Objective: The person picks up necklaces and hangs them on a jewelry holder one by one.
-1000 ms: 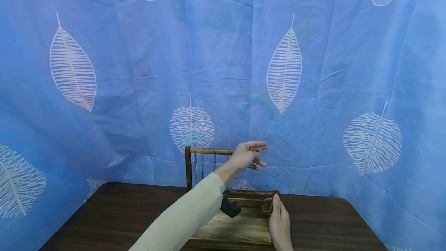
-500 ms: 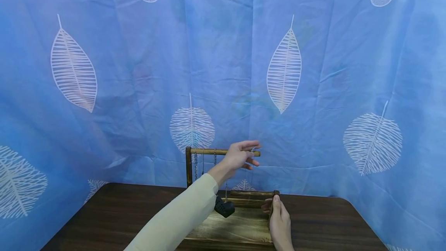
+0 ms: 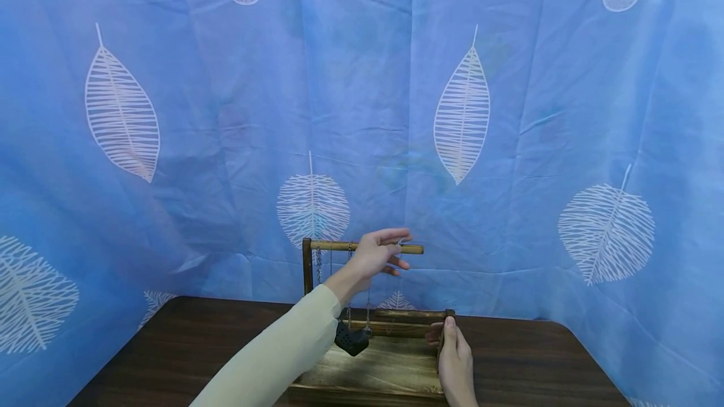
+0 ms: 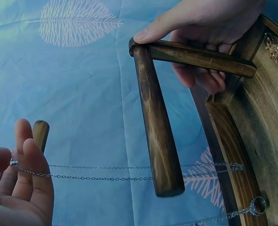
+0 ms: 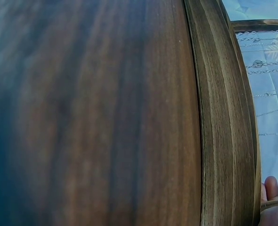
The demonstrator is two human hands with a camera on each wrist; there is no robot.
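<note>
A wooden jewelry stand (image 3: pixel 390 363) has a tray base and a raised bar (image 3: pixel 415 249) with a free right end. My left hand (image 3: pixel 376 255), in a pale sleeve, overlaps that bar in the head view. Its thumb and fingers pinch a thin silver necklace (image 4: pixel 89 178), whose two strands stretch toward the base in the left wrist view. Beside these fingers shows the rounded bar end (image 4: pixel 41 134). My right hand (image 3: pixel 457 363) grips the stand's lower right corner, thumb on top and fingers behind. Under the left forearm sits a black perforated casing (image 3: pixel 352 339).
More chains (image 3: pixel 318 262) hang from the bar's left part, near the upright post (image 3: pixel 308 269). A shorter wooden rail (image 4: pixel 158 122) juts out by the right hand. The stand is on a dark wood table (image 3: pixel 526 357), with a blue leaf-print cloth (image 3: pixel 384 112) behind.
My left hand has moved left along the raised bar with the necklace, and the bar's right end has come into view. My right hand stays at the stand's corner.
</note>
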